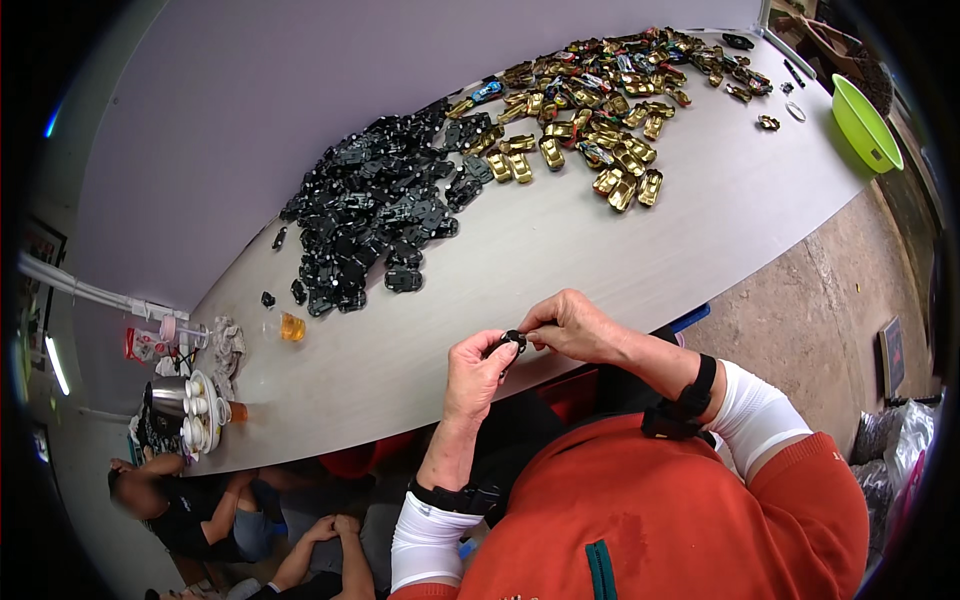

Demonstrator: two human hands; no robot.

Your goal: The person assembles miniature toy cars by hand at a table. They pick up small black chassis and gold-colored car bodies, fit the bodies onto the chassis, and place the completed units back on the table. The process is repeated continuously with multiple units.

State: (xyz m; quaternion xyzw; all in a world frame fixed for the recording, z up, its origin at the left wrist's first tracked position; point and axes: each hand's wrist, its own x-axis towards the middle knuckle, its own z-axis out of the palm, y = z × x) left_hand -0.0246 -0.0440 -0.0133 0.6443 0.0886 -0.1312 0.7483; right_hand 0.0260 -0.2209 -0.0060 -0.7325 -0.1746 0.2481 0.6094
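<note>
My left hand [478,372] and right hand [572,326] met just over the near edge of the table [560,250], both pinching one small black part [513,339] between thumb and fingertips. The left held it from below, the right from the far side, and the part sat right where the two sets of fingertips touched. I could not tell its exact shape; the fingers hid most of it.

Farther out on the table, to the left, lay a heap of black parts [375,205], well apart from my hands. Beyond it, far right, spread a pile of gold toy cars [605,100], a few coloured ones among them. A green bowl [865,125] sat at the far right corner. At the left end I saw a small glass of amber liquid [291,326] and a metal kettle [170,396] with white cups [195,410]. Below that, another person [190,510] sat, hands clasped.
</note>
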